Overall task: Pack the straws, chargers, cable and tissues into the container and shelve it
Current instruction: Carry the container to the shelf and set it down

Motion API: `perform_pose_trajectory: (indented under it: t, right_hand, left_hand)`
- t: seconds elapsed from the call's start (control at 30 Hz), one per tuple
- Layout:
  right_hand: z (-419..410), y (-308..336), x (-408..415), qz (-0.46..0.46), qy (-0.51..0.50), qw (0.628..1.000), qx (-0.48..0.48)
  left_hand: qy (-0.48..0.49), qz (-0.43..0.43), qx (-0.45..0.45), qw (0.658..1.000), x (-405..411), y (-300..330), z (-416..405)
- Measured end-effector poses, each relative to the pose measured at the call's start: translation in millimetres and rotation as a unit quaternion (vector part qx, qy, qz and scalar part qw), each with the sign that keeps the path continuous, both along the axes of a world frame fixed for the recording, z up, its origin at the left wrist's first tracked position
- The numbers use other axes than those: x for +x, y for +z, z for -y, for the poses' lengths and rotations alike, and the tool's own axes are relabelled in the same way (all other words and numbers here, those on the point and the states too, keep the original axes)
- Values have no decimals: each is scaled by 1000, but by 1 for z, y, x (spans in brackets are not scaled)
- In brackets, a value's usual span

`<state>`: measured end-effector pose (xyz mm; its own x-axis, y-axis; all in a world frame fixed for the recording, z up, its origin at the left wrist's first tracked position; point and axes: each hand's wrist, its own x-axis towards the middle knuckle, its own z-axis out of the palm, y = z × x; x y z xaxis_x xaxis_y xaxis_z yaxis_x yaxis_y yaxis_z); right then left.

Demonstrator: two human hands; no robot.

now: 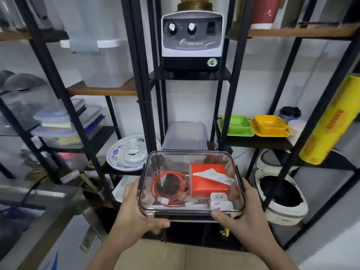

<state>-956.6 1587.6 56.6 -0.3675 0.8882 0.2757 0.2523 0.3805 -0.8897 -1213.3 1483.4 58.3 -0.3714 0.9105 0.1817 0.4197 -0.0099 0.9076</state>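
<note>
Since the lidded container (191, 184) already holds the cable (168, 187), tissues (209, 180) and chargers (220, 201), and both hands, the left hand (140, 209) and right hand (241, 213), clamp its near corners, only shelving seems left; straws are not discernible.

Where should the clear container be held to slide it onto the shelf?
Hold the container by its two short sides near the front corners, as the left hand and right hand do. It is wide, flat and lidded, so a level two-sided grip suits.
</note>
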Motion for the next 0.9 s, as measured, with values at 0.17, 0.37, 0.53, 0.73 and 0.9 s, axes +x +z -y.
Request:
perform_pose_trajectory:
  t: [0.17,0.37,0.53,0.73,0.9]
  right_hand:
    - [-48,-4,-35,23,10,1000,-1]
    - [-88,-17,-73,10,-23,999,-29]
    - [-105,-17,-96,-18,-70,995,-65]
    - [-128,-24,-104,-2,-91,993,-72]
    - [-142,-22,-108,-4,-104,993,-63]
  left_hand:
    - [-1,8,28,1000,-54,-11,-52]
    - [-26,22,25,999,-95,-14,-105]
    - [-41,30,6,999,-118,-23,-142]
    - [-33,24,-2,999,-124,-26,-169]
    - [-22,17,-7,1000,-122,-34,-186]
